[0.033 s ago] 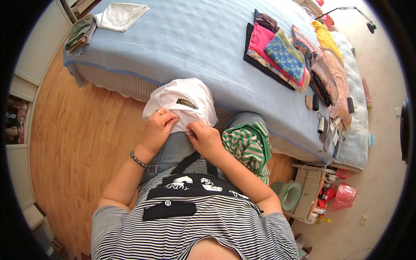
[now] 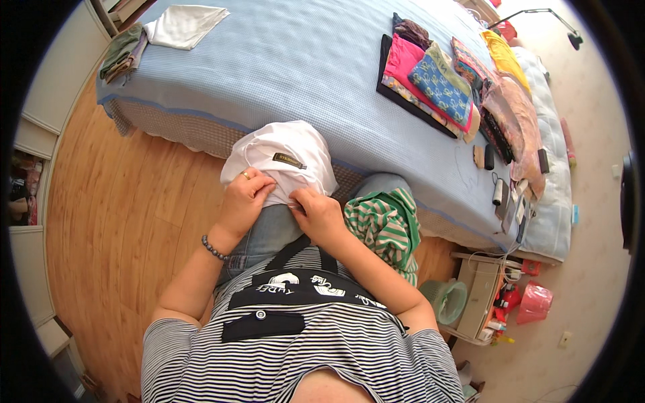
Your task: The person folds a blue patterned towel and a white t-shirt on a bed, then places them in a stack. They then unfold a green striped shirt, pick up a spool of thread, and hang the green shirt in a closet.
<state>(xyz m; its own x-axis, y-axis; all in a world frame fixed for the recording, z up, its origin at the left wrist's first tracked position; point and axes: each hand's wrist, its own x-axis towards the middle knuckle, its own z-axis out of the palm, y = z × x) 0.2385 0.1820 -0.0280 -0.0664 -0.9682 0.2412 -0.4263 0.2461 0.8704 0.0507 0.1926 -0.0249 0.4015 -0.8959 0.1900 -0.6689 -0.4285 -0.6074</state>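
A white garment (image 2: 269,149) with a dark label near its middle lies bunched over my knee, beside the bed's edge. My left hand (image 2: 247,195) pinches its near edge between thumb and fingers. Just to the right, my right hand (image 2: 317,213) grips the same edge, its fingers closed on the cloth. A short stretch of fabric separates the two pinches. On my other thigh rests a crumpled green and beige striped cloth (image 2: 383,225), close to my right forearm and untouched by either hand.
The bed (image 2: 282,74) has a light blue cover. Folded clothes (image 2: 440,84) lie at its right, with a folded white cloth (image 2: 185,27) and a greenish folded pile (image 2: 124,50) at far left. A shelf cart (image 2: 474,295) with a green basket (image 2: 447,301) stands at right.
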